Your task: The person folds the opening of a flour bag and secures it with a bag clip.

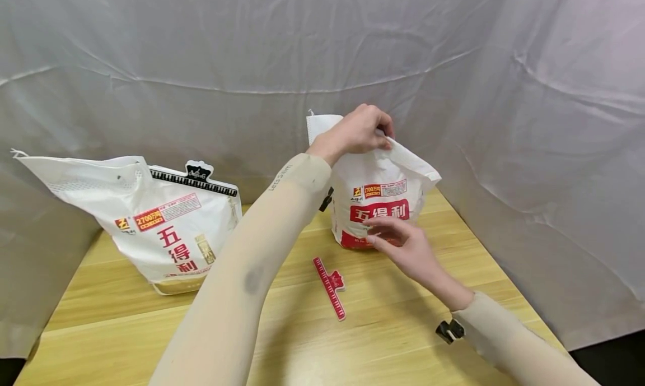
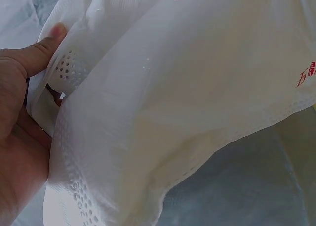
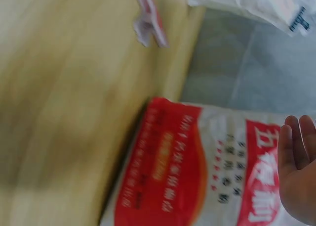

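Observation:
A white flour bag (image 1: 368, 176) with red panels stands upright at the back right of the table. My left hand (image 1: 360, 131) pinches its top edge; in the left wrist view the thumb of the left hand (image 2: 22, 152) lies on the near side of the bag (image 2: 148, 112), with the other fingers partly hidden behind the material. My right hand (image 1: 410, 251) is in front of the bag's lower part, its fingers extended. Whether it touches the bag I cannot tell. A red, piano-key patterned clip (image 1: 330, 288) lies on the table nearby.
At the left a second white flour bag (image 1: 141, 207) leans on the wooden table (image 1: 116, 330), its top folded and held by a black piano-key clip (image 1: 196, 181). Grey cloth (image 1: 227, 44) hangs behind and at both sides of the table.

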A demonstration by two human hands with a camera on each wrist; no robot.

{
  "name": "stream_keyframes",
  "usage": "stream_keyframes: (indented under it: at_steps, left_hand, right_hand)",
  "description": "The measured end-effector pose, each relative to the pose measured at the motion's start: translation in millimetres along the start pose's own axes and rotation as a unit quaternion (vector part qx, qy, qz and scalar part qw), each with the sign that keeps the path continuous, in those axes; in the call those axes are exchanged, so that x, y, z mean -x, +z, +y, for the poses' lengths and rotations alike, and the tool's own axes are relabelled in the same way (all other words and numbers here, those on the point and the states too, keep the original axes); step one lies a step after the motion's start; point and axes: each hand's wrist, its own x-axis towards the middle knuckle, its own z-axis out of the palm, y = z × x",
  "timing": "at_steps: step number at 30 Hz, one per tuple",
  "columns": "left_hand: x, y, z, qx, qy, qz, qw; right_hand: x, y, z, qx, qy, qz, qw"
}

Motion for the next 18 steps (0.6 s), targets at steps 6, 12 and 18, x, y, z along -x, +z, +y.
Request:
stream_keyframes:
  at_steps: [6,12,18]
  left_hand:
    - [-0.3,0.0,0.0,-0.003,0.004,-0.003,1.0]
    - [0.6,0.8,-0.4,-0.001,0.008,-0.002,1.0]
    - [0.1,1.2,0.2,-0.001,0.01,-0.001,1.0]
  right_hand:
    - [1.3,17.3,13.8,0.025,0.015,-0.05,0.9983]
    - [1.0,34.3,27.1,0.045,0.044,-0.117,0.9911]
    - [-2.1,48.1,39.7,0.035,0.057,-0.166,0.9839]
